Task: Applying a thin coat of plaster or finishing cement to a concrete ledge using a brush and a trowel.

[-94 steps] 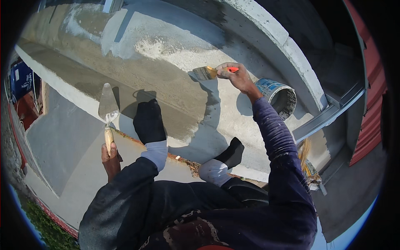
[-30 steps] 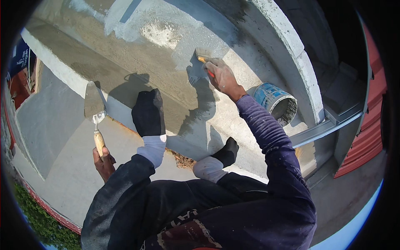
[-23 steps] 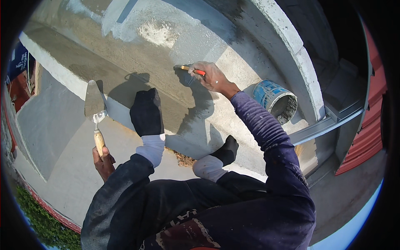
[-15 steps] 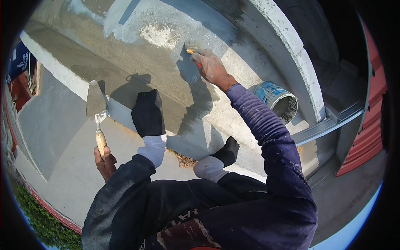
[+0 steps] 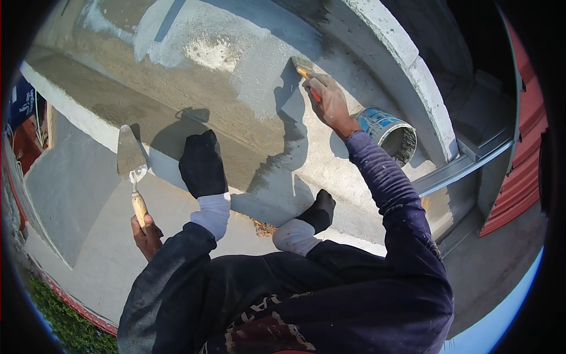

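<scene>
My right hand [image 5: 331,101] grips a paintbrush [image 5: 305,71] with an orange and yellow handle, its bristles against the concrete surface [image 5: 259,65]. A wet grey coat covers the patch left of the brush; the strip to its right is paler and looks dry. In my left hand [image 5: 147,236] is a pointing trowel [image 5: 131,154] by its wooden handle, blade pointing away from me and grey with residue. Close by my right wrist, a blue and white bucket [image 5: 383,128] lies tilted, with grey slurry inside.
My black-socked feet [image 5: 203,162] stand on the concrete ledge. A raised curved concrete rim [image 5: 421,76] runs along the far right, beside a metal channel [image 5: 466,168] and red corrugated sheeting [image 5: 519,153]. Far left is a dark blue bag-like item [image 5: 25,97]; the lower left holds greenery [image 5: 65,312].
My right hand and the brush have moved right across the concrete, nearer the bucket. The wet grey coat reaches further that way. My left hand still holds the trowel, with little shift.
</scene>
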Demonstrator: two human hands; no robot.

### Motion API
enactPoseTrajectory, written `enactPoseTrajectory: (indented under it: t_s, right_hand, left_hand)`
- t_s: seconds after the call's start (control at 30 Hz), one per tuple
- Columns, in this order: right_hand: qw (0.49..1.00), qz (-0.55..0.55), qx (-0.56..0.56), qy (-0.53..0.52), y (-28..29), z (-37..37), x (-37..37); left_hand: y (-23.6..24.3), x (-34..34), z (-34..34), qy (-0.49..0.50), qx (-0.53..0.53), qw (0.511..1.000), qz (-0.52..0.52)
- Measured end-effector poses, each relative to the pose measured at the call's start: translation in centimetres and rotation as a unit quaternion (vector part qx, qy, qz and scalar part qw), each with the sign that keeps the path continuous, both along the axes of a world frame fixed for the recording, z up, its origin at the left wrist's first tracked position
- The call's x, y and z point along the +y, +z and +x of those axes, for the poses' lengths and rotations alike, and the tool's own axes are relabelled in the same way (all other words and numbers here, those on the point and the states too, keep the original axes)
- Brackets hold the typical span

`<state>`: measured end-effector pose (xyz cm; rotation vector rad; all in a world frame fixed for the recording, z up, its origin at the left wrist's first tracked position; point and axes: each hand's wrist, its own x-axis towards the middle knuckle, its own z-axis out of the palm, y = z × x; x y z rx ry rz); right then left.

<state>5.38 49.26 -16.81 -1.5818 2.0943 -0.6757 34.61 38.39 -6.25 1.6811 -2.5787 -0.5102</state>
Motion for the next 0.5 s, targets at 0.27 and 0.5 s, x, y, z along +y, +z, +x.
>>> enactPoseTrajectory:
  t_s: [0.27, 0.5]
  right_hand:
    - [0.954, 0.113, -0.259, 0.097, -0.4, 5.5, -1.5]
    - [0.981, -0.141, 0.03, -0.131, -2.8, 4.6, -11.7]
  left_hand:
    - [0.7, 0.4, 0.5, -0.019, -0.102, 0.994, -0.01]
    - [0.6, 0.4, 0.5, -0.018, -0.059, 0.998, -0.019]
